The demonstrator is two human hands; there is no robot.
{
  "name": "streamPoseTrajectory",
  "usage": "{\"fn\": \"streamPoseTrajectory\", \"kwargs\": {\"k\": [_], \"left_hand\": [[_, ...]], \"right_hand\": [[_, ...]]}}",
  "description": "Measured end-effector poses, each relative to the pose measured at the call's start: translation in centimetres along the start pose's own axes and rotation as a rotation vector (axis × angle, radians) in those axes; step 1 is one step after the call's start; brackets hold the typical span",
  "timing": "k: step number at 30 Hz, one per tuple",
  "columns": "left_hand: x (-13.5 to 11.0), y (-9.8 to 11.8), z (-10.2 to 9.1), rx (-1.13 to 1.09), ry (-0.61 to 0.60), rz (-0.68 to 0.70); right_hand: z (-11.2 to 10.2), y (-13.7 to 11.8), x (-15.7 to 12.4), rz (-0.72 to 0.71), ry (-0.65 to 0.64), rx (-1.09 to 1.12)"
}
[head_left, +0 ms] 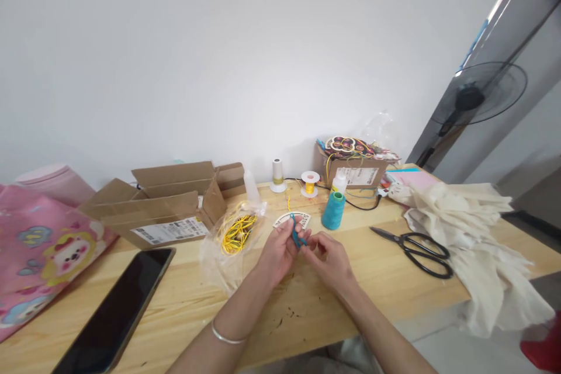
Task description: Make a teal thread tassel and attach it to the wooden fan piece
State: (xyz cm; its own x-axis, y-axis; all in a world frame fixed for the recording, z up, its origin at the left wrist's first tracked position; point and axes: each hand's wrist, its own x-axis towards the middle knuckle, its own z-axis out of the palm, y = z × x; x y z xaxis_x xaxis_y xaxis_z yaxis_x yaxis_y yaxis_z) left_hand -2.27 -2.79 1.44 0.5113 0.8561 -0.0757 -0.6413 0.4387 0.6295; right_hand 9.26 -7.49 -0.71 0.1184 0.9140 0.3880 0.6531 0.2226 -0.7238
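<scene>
"The left hand (280,248) pinches a teal thread bundle (296,238) between thumb and fingers, just below a pale fan-shaped piece (284,219)."

"And the right hand (329,260)?"

"Its fingertips gather at the bundle's lower end, though they're so small and blurred that I can't tell whether they pinch it."

"Where is all this?"

"Above the middle of a wooden table (381,289), the largest thing under the hands. Crumpled cream cloth (473,216) covers part of its right side and hangs over the front edge."

"What's next in size?"

"An open cardboard box (116,219) on the left, then a clear plastic bag (214,263) of yellow cord (239,234) between that box and the hands."

"Anything smaller?"

"Black-handled scissors (423,251) lie to the right. A teal thread cone (333,213) stands upright just beyond the right hand, and a little yellow spool (310,187) stands farther back."
</scene>
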Motion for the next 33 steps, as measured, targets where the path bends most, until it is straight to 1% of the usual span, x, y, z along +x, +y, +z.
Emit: {"fn": "streamPoseTrajectory", "kwargs": {"k": [4,8,13,15,17,20,22,25,27,29,31,33], "left_hand": [[-0.3,-0.1,0.3,0.011,-0.028,-0.020],[-0.4,-0.1,0.4,0.005,-0.029,-0.035],[-0.2,-0.4,0.2,0.084,-0.022,-0.006],[-0.1,-0.5,0.1,0.103,-0.001,-0.010],[0.0,-0.6,0.0,0.115,0.008,-0.027],[-0.1,-0.6,0.0,0.109,-0.020,-0.075],[-0.2,-0.5,0.1,0.072,-0.035,-0.141],[-0.2,-0.2,0.3,0.011,-0.046,-0.221],[-0.2,0.0,0.4,0.001,-0.058,-0.234],[-0.2,0.1,0.5,0.007,-0.062,-0.230],[-0.1,0.1,0.4,0.017,-0.050,-0.218],[0.0,0.1,0.4,0.024,-0.043,-0.209]], "right_hand": [[0.0,-0.1,-0.5,-0.062,0.074,-0.051],[-0.2,0.0,-0.7,-0.130,0.127,-0.173],[-0.5,0.0,-1.1,-0.211,0.174,-0.240],[-0.8,-0.2,-1.3,-0.218,0.184,-0.196],[-1.3,-0.4,-1.2,-0.207,0.200,-0.089],[-2.4,-1.0,-0.1,-0.192,0.218,0.033],[-3.1,-1.3,1.2,-0.203,0.169,0.023],[-3.4,-1.6,3.5,-0.210,0.006,-0.050],[-3.2,-1.6,4.6,-0.193,-0.118,-0.079],[-3.0,-1.5,5.2,-0.176,-0.212,-0.093],[-2.8,-1.4,5.4,-0.170,-0.252,-0.106],[-2.7,-1.3,5.5,-0.169,-0.262,-0.128]]}}
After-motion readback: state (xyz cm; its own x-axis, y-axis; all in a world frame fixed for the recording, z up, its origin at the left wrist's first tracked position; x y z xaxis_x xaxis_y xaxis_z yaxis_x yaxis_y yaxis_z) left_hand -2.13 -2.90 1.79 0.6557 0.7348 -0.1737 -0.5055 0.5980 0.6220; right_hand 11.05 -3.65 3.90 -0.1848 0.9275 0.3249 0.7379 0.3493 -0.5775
